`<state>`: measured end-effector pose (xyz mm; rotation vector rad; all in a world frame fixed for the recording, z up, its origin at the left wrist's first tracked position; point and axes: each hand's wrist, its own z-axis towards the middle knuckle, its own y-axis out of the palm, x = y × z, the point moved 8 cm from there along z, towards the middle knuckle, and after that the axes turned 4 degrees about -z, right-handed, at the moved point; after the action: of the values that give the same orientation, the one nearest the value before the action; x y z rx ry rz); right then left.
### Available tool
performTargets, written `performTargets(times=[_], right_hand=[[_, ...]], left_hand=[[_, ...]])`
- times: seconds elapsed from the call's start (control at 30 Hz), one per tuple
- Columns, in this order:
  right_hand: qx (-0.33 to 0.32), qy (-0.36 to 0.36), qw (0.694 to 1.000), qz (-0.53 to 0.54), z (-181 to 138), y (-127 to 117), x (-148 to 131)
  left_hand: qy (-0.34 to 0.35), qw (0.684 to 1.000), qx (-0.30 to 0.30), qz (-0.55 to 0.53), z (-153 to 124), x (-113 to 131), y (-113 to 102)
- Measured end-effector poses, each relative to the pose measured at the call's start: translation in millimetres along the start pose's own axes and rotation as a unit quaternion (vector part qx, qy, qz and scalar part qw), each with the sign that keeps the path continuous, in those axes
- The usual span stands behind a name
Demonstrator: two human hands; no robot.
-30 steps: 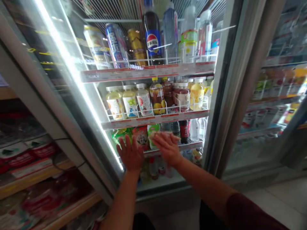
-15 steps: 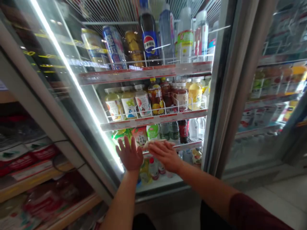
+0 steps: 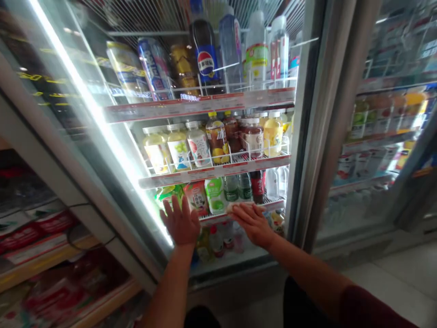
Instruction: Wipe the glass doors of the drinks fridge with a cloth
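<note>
My left hand [image 3: 180,222] lies flat against the cooler's glass door [image 3: 309,136], fingers spread, holding nothing. To its right, my right hand [image 3: 252,223] is pressed to the same glass with its fingers flat and together. A pale, crumpled wiping cloth [image 3: 231,208] sticks out under those fingertips; most of it is hidden by the hand. Behind the glass, near my hands, are a red drink pouch [image 3: 197,198], a green-and-white pouch [image 3: 215,196] and green-labelled bottles [image 3: 238,187] on a lower shelf.
Juice bottles [image 3: 179,146] line the middle shelf, with a cola bottle [image 3: 205,54] and large cans [image 3: 126,70] above. A bright light strip [image 3: 85,107] runs along the door's left side. At left stands a wooden shelf [image 3: 51,262] with red packages. Another cooler door is at right.
My right hand has slid right across the glass with the cloth, widening the gap between my hands. My left hand stays flat on the door. The view has shifted slightly.
</note>
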<state>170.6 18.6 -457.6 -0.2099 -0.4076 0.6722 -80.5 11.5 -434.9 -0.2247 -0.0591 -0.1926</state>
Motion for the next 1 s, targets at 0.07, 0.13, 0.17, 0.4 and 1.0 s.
performTargets(times=[0.07, 0.13, 0.17, 0.4, 1.0], right_hand=[[-0.017, -0.014, 1.0, 0.01, 1.1, -2.2, 8.2], [0.016, 0.033, 0.999, -0.003, 17.9, -13.6, 37.1], [0.043, 0.064, 0.997, -0.012, 26.6, -20.2, 53.0], [0.053, 0.119, 0.991, -0.033, -26.5, -16.7, 52.1], [0.054, 0.204, 0.976, -0.06, -83.4, -22.9, 83.9]], left_hand=[[0.002, 1.0, 0.004, -0.005, 0.6, 0.7, -0.7], [0.008, 1.0, 0.011, -0.008, 1.0, 2.3, -1.6], [0.01, 1.0, 0.01, -0.006, 1.1, 2.9, -1.6], [0.001, 1.0, -0.003, 0.006, -0.2, -0.8, 0.5], [0.009, 1.0, -0.002, 0.001, -0.1, -1.0, 0.6]])
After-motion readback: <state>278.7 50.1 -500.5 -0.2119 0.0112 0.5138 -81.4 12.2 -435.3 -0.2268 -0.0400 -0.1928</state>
